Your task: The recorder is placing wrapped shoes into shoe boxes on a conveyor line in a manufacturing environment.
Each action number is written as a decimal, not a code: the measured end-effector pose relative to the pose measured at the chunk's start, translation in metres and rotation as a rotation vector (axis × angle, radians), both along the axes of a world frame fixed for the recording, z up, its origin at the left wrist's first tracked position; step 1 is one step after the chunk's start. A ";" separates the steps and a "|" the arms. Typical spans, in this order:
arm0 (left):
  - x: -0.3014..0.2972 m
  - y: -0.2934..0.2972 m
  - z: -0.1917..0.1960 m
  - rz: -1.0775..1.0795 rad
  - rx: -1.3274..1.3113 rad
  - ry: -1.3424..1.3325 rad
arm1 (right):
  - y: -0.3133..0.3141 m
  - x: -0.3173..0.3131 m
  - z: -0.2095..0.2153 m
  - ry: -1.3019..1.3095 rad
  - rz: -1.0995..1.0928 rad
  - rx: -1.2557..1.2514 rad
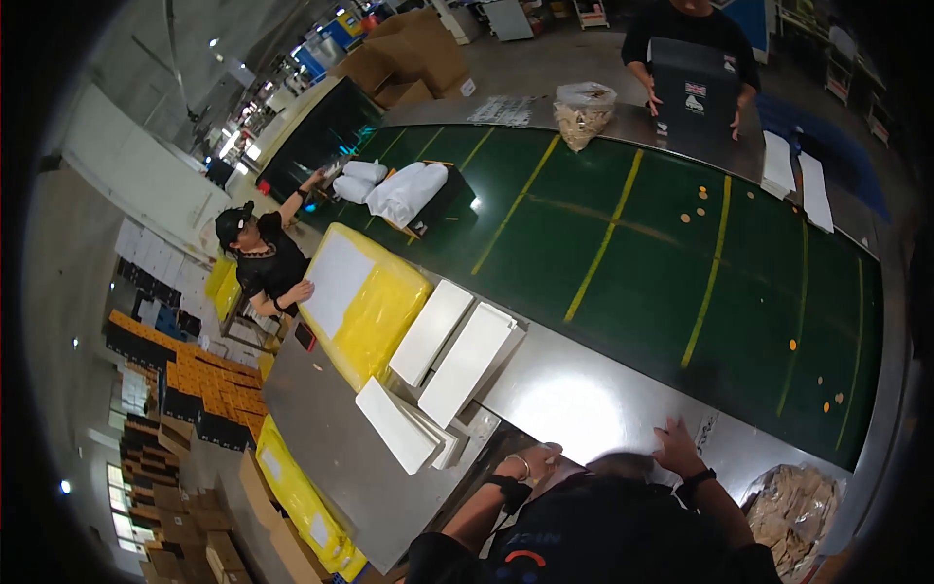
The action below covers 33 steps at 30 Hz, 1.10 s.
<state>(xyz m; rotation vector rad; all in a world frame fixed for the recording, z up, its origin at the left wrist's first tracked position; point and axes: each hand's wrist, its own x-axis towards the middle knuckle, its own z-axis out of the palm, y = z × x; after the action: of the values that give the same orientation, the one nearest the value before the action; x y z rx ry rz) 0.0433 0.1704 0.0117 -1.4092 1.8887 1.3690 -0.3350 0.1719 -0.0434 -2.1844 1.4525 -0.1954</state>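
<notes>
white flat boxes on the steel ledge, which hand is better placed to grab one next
Left, probably. The left hand sits near the white flat boxes on the steel ledge; the right hand rests farther away, toward the bag of brown pieces.

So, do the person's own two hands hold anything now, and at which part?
Nothing is held. The right hand rests spread and open on the steel table. The left hand is at the table's near edge, empty as far as visible.
</notes>
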 end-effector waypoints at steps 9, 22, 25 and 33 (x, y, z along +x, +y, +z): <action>0.077 -0.193 0.090 0.601 -0.151 0.506 | -0.004 0.020 0.017 -0.065 -0.185 0.186; 0.317 -0.451 0.047 1.784 -0.316 0.720 | -0.022 0.057 0.010 -0.027 -0.467 0.527; 0.364 -0.482 0.027 1.942 -0.317 0.794 | -0.060 0.056 0.016 -0.006 -0.439 0.638; 0.416 -0.544 0.007 2.112 -0.565 0.816 | -0.284 0.156 0.032 0.007 -0.318 0.371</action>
<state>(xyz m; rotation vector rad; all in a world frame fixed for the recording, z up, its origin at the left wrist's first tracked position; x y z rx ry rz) 0.4598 -0.3735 0.0189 -3.9608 0.1309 2.2940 -0.1795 -0.1125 -0.0111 -1.6587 1.6825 -0.0221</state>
